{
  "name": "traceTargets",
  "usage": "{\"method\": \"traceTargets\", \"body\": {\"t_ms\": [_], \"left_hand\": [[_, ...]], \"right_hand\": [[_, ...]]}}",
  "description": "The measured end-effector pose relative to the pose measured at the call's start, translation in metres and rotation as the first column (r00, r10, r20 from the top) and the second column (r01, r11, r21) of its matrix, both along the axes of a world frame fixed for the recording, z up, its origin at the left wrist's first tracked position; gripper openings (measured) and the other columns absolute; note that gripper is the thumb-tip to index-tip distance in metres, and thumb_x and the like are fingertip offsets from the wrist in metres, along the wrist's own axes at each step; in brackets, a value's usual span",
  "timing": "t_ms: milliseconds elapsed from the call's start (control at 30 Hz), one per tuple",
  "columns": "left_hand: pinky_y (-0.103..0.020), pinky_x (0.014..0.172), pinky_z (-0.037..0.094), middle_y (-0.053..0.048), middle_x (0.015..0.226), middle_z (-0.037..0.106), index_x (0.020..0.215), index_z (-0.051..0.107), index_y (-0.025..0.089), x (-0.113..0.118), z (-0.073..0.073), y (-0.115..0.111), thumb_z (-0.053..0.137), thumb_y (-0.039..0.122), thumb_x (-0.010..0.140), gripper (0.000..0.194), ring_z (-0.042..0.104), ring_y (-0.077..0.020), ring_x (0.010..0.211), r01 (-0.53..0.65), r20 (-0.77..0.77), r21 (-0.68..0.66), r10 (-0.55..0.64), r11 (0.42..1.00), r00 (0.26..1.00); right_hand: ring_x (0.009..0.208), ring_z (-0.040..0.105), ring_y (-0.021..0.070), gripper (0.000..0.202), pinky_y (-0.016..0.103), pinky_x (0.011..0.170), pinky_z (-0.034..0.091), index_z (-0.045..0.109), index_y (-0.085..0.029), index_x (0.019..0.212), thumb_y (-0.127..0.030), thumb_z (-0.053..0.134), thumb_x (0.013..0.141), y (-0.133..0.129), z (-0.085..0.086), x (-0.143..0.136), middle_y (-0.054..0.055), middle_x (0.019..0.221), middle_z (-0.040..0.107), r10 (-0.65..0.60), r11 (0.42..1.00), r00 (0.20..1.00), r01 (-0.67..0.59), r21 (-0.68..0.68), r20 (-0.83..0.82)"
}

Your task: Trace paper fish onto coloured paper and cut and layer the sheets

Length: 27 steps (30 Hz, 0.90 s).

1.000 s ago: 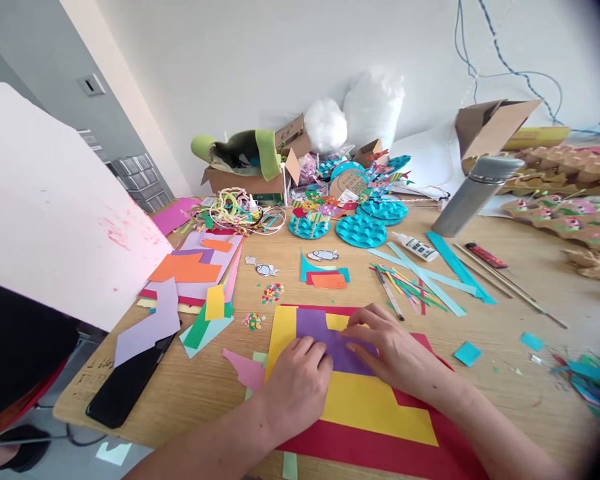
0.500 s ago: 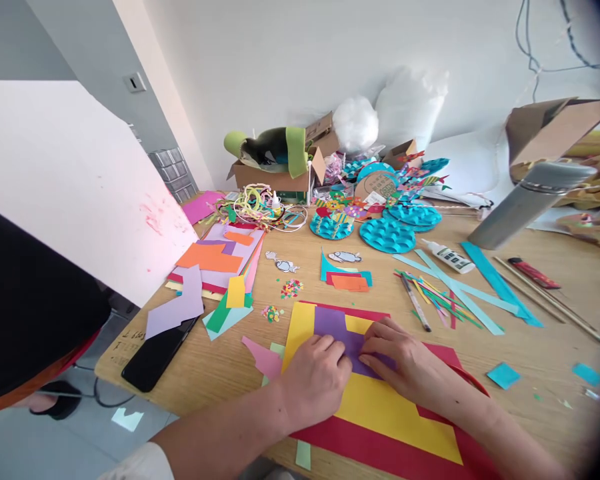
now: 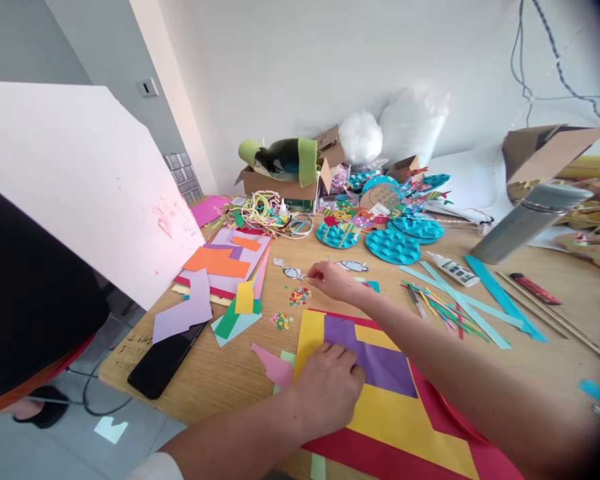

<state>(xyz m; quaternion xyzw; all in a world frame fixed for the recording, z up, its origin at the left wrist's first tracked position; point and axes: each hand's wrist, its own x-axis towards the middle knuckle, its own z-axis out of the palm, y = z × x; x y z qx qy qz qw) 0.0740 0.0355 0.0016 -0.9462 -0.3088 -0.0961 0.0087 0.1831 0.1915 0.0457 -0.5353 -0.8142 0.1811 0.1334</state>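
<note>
My left hand point(image 3: 331, 387) rests with curled fingers on the purple paper point(image 3: 390, 367), keeping it against a yellow sheet point(image 3: 405, 420). Under the yellow sheet lies dark red paper point(image 3: 360, 457). My right hand point(image 3: 333, 280) hovers farther back, with loosely bent fingers apart and nothing visible in them. Its fingertips are close to the tail of a grey-and-white fish cutout point(image 3: 294, 273). Another fish cutout point(image 3: 354, 266) lies just behind that hand. Small piles of coloured confetti point(image 3: 300, 296) sit in front of the fish.
Coloured paper scraps point(image 3: 223, 263) and a black phone point(image 3: 165, 363) lie to the left. On the right are a glue bottle point(image 3: 453, 269), thin paper strips point(image 3: 443, 307) and a grey flask point(image 3: 525, 223). Blue egg-tray discs point(image 3: 393, 247) stand behind. Someone in black is at the left edge.
My right hand has let go of the purple paper and moved back and left towards the fish cutouts. My left hand stays on the paper. The view has shifted slightly.
</note>
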Motion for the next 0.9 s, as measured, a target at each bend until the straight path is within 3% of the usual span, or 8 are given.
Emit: {"method": "traceTargets", "body": {"t_ms": [133,233,433,700,900], "left_hand": [[-0.034,0.075,0.044,-0.006,0.088,0.058,0.082,0.056,0.014,-0.001,-0.002,0.001,0.060,0.019,0.079,0.007,0.053,-0.0211,0.085,0.007,0.025,0.001,-0.007,1.000,1.000],[-0.034,0.073,0.043,-0.006,0.086,0.057,0.081,0.056,0.014,-0.001,-0.001,0.002,0.059,0.019,0.080,0.006,0.053,-0.0209,0.083,0.012,0.023,0.001,-0.012,1.000,1.000],[-0.034,0.074,0.044,-0.006,0.086,0.056,0.082,0.057,0.014,-0.001,0.001,0.002,0.059,0.019,0.079,0.006,0.052,-0.0210,0.084,0.015,0.023,-0.021,-0.015,1.000,1.000],[-0.035,0.077,0.046,-0.008,0.095,0.060,0.087,0.058,0.014,-0.002,0.000,0.001,0.056,0.013,0.080,0.007,0.054,-0.0221,0.089,-0.001,0.026,-0.061,0.002,0.998,1.000],[-0.036,0.082,0.049,-0.010,0.105,0.062,0.092,0.060,0.014,-0.002,0.004,0.001,0.053,0.011,0.081,0.014,0.055,-0.0233,0.096,-0.008,0.030,-0.075,0.010,0.997,1.000]], "right_hand": [[0.095,0.063,0.0207,0.018,0.031,0.082,0.047,0.067,-0.012,0.097,-0.027,0.064,0.087,0.026,-0.016,-0.023,0.012,0.102,0.068,-0.060,0.998,0.994,0.060,0.006,0.095],[0.101,0.061,0.0208,0.025,0.039,0.088,0.049,0.064,-0.013,0.101,-0.034,0.064,0.089,0.033,-0.024,-0.029,0.009,0.107,0.065,-0.068,0.997,0.985,0.071,-0.010,0.160],[0.103,0.061,0.0207,0.026,0.043,0.090,0.051,0.063,-0.014,0.108,-0.035,0.060,0.093,0.041,-0.025,-0.029,0.008,0.113,0.063,-0.056,0.996,0.977,0.069,-0.056,0.205],[0.090,0.063,0.0169,0.021,0.036,0.082,0.053,0.064,-0.014,0.100,-0.033,0.061,0.092,0.042,-0.021,-0.019,0.005,0.102,0.066,-0.111,0.987,0.992,0.117,-0.109,0.059],[0.074,0.061,0.0143,0.016,0.024,0.062,0.042,0.064,-0.015,0.088,-0.030,0.061,0.090,0.037,-0.012,-0.003,0.006,0.085,0.070,-0.160,0.984,0.978,0.148,-0.094,-0.136]]}}
